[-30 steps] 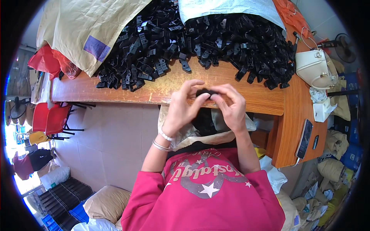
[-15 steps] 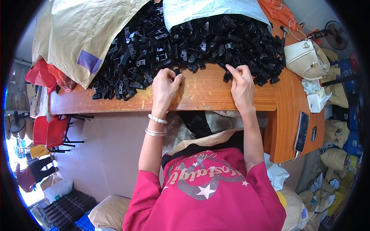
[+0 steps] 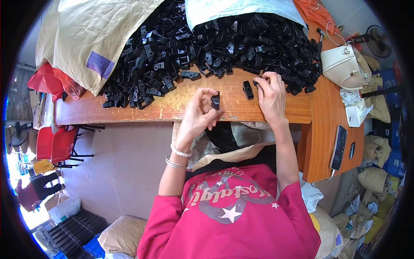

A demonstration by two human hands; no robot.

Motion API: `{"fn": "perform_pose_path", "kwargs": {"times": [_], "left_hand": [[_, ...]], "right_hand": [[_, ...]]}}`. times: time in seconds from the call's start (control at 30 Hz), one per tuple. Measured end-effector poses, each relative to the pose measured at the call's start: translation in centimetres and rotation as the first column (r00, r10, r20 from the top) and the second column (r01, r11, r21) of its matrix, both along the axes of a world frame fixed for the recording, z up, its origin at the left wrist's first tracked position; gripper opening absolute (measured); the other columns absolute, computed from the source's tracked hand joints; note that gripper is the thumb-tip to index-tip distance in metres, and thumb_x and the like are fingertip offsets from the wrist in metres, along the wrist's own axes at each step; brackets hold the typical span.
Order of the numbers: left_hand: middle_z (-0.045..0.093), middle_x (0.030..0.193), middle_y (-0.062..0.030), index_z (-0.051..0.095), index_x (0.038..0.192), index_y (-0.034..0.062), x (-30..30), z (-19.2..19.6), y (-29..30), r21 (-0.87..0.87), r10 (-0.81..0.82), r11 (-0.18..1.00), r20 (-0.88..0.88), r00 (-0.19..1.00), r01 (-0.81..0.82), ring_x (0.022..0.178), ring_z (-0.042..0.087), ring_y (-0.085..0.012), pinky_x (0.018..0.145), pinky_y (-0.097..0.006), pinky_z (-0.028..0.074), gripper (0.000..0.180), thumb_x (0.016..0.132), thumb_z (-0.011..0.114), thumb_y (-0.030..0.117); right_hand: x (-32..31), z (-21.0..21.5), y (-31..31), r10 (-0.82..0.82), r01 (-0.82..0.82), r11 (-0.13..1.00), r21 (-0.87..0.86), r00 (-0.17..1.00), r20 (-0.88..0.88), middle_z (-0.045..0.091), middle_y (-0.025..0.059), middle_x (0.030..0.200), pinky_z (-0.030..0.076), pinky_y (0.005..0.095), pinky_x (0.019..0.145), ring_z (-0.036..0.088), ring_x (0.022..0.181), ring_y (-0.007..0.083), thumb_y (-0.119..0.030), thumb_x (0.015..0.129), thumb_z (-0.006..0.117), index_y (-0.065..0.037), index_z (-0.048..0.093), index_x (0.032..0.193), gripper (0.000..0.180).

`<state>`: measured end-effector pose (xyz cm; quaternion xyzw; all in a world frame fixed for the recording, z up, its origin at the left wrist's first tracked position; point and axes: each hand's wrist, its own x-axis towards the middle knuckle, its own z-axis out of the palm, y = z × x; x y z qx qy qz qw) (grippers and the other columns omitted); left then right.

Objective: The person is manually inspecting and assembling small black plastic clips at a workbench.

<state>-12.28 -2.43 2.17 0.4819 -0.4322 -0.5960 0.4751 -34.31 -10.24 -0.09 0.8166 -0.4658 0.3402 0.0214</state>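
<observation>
My left hand (image 3: 199, 113) is just above the table's front edge, pinching a small black plastic part (image 3: 215, 100) between fingers and thumb. My right hand (image 3: 272, 96) is over the table to the right, its fingers closed on a dark plastic piece (image 3: 257, 81), mostly covered by the fingertips. Just left of that hand, a single black part (image 3: 248, 90) lies on the wood. Beyond both hands spreads a large heap of similar black plastic parts (image 3: 172, 52).
A tan sack (image 3: 82, 34) and a white sack (image 3: 241, 7) lie at the heap's back. The wooden table (image 3: 172, 108) extends right, carrying a cream handbag (image 3: 343, 67), a tissue pack (image 3: 357, 113) and a phone (image 3: 338, 146). A red chair (image 3: 51, 144) stands to the left.
My left hand has drawn back from the heap toward me with a black part. The right hand remains near the heap's edge; a loose part now lies beside it.
</observation>
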Motion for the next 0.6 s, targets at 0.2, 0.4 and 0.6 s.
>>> {"fn": "perform_pose_path", "kwargs": {"times": [0.2, 0.4, 0.6], "left_hand": [[0.063, 0.074, -0.0059, 0.047, 0.116, -0.0031, -0.8, -0.2, 0.4, 0.042, 0.069, 0.997, -0.031, 0.997, -0.068, 0.057, 0.060, -0.0084, 0.044, -0.019, 0.044, 0.034, 0.086, 0.064, -0.002], [0.066, 0.079, -0.0098, 0.056, 0.109, -0.0068, -0.7, -0.8, 0.3, 0.023, 0.024, 1.000, -0.109, 0.994, -0.022, 0.066, 0.066, -0.0135, 0.057, -0.021, 0.053, 0.023, 0.089, 0.062, 0.002], [0.066, 0.080, -0.0107, 0.056, 0.111, -0.0078, -0.1, 0.0, 0.4, 0.038, -0.023, 0.999, -0.136, 0.990, 0.028, 0.070, 0.069, -0.0167, 0.062, -0.023, 0.056, 0.022, 0.091, 0.059, 0.002]], "right_hand": [[1.7, 1.2, 2.7, -0.057, 0.047, 0.986, 0.161, 0.997, 0.054, 0.059, 0.0126, 0.090, 0.043, 0.0374, 0.074, 0.056, 0.083, 0.0277, -0.004, 0.080, 0.067, 0.001, 0.063, 0.103, 0.024], [3.5, 1.8, 4.9, 0.133, -0.281, 0.938, 0.202, 0.831, 0.540, 0.065, 0.0158, 0.092, 0.050, 0.0362, 0.071, 0.062, 0.084, 0.0298, 0.000, 0.076, 0.070, 0.000, 0.068, 0.100, 0.023], [4.4, 2.2, 5.3, 0.256, -0.352, 0.928, 0.121, 0.840, 0.478, 0.065, 0.0131, 0.092, 0.052, 0.0349, 0.071, 0.062, 0.082, 0.0273, 0.005, 0.076, 0.068, 0.001, 0.068, 0.099, 0.023]]}}
